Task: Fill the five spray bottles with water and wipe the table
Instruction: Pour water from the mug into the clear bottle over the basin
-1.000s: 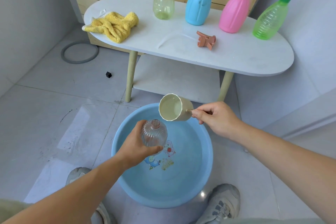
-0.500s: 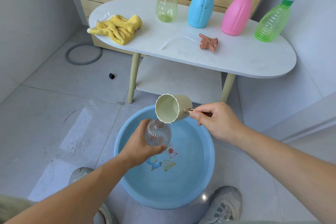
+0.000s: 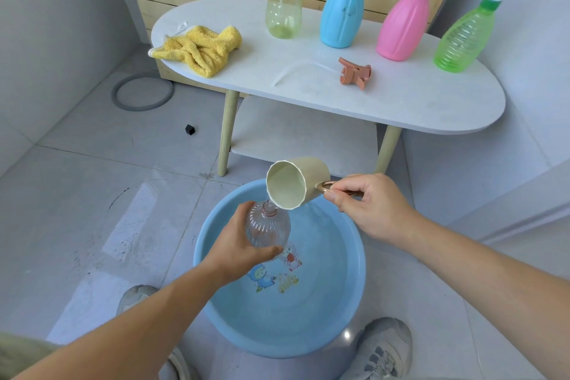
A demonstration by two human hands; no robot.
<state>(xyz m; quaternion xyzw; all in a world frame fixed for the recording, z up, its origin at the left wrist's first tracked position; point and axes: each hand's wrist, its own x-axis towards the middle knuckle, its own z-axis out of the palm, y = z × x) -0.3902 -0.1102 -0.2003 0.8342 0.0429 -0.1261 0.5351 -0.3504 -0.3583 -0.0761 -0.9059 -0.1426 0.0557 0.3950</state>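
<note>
Now we crouch over a round blue basin [image 3: 354, 287] that stands on the tiled floor and has water and cartoon pictures in its bottom. Our left hand [image 3: 237, 244] is curled round the body of a clear ribbed bottle [image 3: 268, 225] and holds it above the basin, tilted a little, with its open neck up. Our right hand [image 3: 367, 207] pinches the rose-gold handle of a beige cup [image 3: 296, 183]. The cup is tipped to the left, with its lower rim just over the bottle's neck. A thin run of water seems to pass between them, but we cannot tell this for sure.

Behind the basin stands a white oval tabletop [image 3: 401, 102] on pale wooden legs, with a lower shelf [image 3: 302, 133] under it. Four bottles stand upright in a row along its far edge: a pale yellow-green bottle [image 3: 283, 0], a blue spray bottle [image 3: 340, 12], a pink spray bottle [image 3: 404, 25] and a green spray bottle [image 3: 462, 37]. A copper-coloured spray head [image 3: 354, 72] lies on its side near the middle, with its clear tube beside it. A crumpled yellow cloth [image 3: 200, 49] lies at the left end.

On the floor to the left are a grey ring [image 3: 142, 92] and a small black cube [image 3: 190, 129]. Our grey shoes [image 3: 382, 348] are at both sides of the basin.
</note>
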